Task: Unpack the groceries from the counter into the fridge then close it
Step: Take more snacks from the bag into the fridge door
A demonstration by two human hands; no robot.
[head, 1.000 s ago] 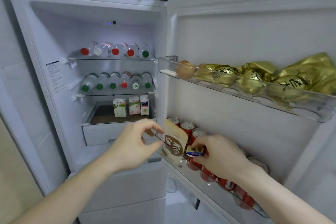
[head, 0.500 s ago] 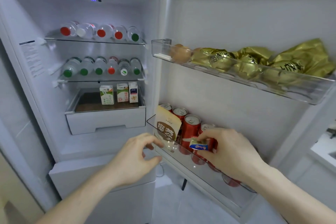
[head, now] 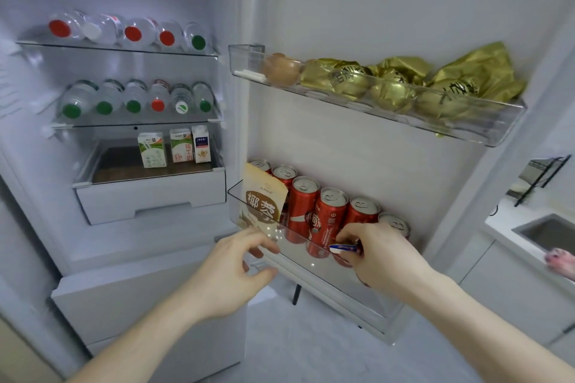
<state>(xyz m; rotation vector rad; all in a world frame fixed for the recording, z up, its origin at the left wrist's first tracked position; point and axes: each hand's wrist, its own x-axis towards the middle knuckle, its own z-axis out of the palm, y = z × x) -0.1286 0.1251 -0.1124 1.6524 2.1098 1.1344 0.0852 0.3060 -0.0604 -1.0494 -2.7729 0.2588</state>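
The fridge stands open. Its lower door bin (head: 311,261) holds several red cans (head: 303,208) and a tan pouch (head: 263,200) standing at the left end. My right hand (head: 382,255) pinches a small blue and white packet (head: 343,248) at the bin's front wall, in front of the cans. My left hand (head: 236,270) hovers just below the pouch with loosely curled fingers and holds nothing.
The upper door bin (head: 466,124) carries an egg (head: 281,70) and gold-wrapped packs (head: 404,84). Bottles (head: 133,34) lie on two glass shelves; three cartons (head: 179,148) stand in a drawer (head: 149,196). A counter with a sink (head: 547,233) is at right.
My left hand let go of the pouch, which now stands in the lower door bin. My right hand moved the small packet down to the bin's front. The view came closer.
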